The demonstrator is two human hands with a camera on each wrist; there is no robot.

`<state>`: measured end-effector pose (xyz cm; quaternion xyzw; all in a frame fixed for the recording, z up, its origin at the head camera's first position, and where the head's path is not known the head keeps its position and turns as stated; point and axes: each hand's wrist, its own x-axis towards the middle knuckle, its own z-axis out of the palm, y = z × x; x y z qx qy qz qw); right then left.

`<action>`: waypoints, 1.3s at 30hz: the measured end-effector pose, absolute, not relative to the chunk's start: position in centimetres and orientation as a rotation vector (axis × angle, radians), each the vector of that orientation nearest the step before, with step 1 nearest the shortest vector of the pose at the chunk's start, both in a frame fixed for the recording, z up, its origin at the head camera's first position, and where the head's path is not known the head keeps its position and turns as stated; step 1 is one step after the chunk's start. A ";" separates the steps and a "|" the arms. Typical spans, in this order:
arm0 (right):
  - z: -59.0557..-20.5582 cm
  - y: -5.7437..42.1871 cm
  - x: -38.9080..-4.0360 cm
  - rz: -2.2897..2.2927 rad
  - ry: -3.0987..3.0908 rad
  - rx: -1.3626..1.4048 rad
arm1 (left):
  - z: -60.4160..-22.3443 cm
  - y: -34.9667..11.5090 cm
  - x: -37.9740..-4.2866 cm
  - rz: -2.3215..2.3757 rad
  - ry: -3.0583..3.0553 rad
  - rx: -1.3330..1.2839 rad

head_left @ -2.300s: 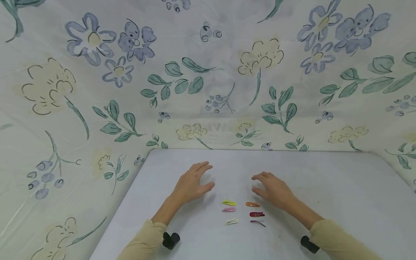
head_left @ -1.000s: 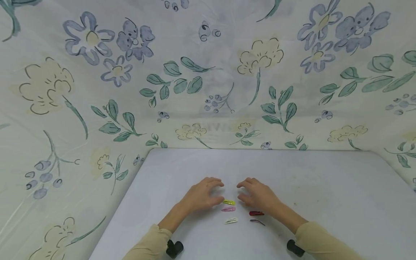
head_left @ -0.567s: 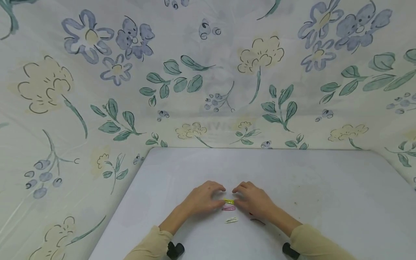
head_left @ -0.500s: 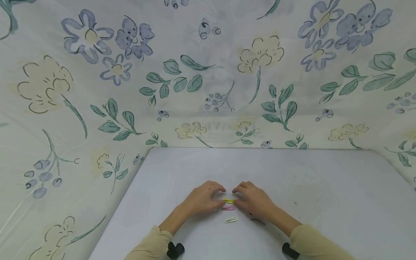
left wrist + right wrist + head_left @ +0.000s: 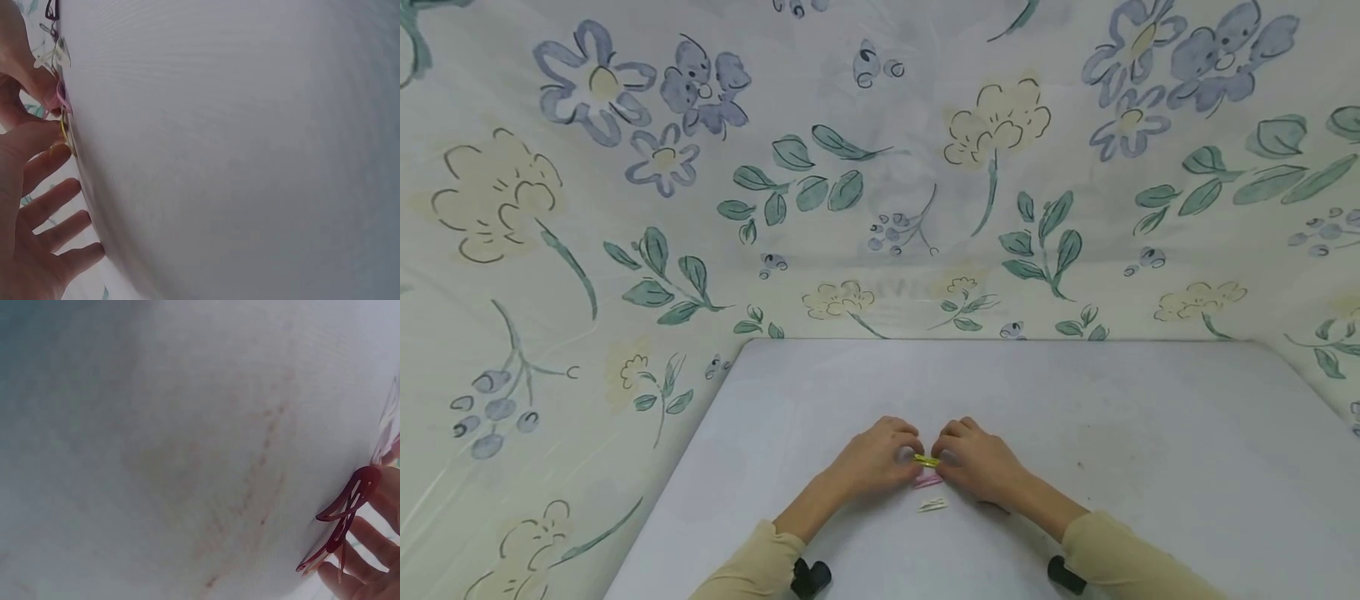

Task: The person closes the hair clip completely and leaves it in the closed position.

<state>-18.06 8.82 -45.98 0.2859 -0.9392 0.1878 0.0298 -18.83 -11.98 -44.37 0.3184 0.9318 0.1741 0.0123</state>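
Observation:
A yellow-green snap hair clip point(image 5: 927, 460) lies between my two hands in the head view. My left hand point(image 5: 880, 458) pinches its left end with thumb and index finger. In the left wrist view the yellow clip point(image 5: 64, 130) shows at those fingertips, the other fingers spread. My right hand point(image 5: 983, 465) has its thumb and fingers bent onto the clip's right end. Just nearer to me lies a pink hair clip point(image 5: 928, 481), partly covered by the fingers. The right wrist view shows a dark red hair clip point(image 5: 359, 494) below my right fingers; the head view hides it.
A white hair clip point(image 5: 933, 505) lies nearest me, below the pink one. The tip of a thin dark clip point(image 5: 997, 507) shows by the right hand. All rest on a white table point(image 5: 1150, 433), backed by a floral sheet point(image 5: 895, 167).
Both hands came inward to the clips, and their fingers have closed at the yellow clip's ends. That clip has tilted slightly. The right hand now covers the orange and red clips.

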 end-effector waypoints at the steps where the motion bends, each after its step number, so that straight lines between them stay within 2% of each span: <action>1: -46.0 8.8 -18.1 0.578 -2.893 0.883 | -44.4 -12.0 -18.8 0.537 2.912 0.995; 13: -45.9 8.8 -18.3 0.559 -2.862 0.919 | -44.4 -11.5 -19.1 0.498 2.942 0.948; 28: -45.7 9.0 -18.4 0.565 -2.846 0.925 | -44.5 -11.1 -19.4 0.475 3.015 1.009; 39: -44.5 9.0 -18.7 0.740 -2.974 0.736 | -44.1 -10.8 -19.6 0.612 3.049 1.007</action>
